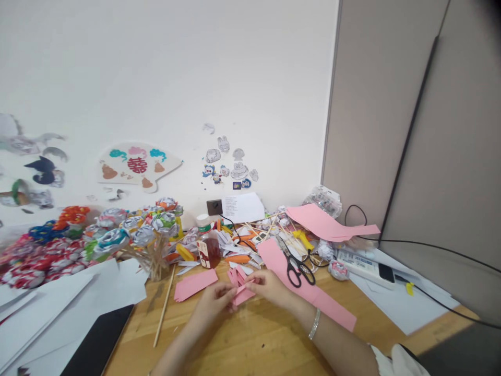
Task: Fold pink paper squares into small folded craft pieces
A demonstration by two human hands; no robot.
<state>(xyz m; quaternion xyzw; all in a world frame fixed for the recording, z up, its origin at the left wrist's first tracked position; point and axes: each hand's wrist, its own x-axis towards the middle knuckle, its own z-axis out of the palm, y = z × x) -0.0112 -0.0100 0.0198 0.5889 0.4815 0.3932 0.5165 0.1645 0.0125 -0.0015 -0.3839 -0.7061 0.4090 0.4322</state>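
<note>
Near the front middle of the wooden table, my left hand [215,302] and my right hand [271,287] meet at a small pink paper strip [243,288]. Fingers of both hands are pinched on it, one at each end. Beneath and just behind lie more pink paper pieces [236,273], partly covered by my fingers. Left of them rests a stack of cut pink paper rectangles [195,284]. Black-handled scissors [300,272] lie on a long pink paper sheet [329,305] to the right of my right hand.
Paper flowers on sticks [144,235] crowd the left. A bottle [209,249] and paper scraps stand behind my hands. One wooden stick [164,305] lies left, beside a black flat object [99,339] and white sheets [50,308]. A white power strip [368,267] with cables is at right.
</note>
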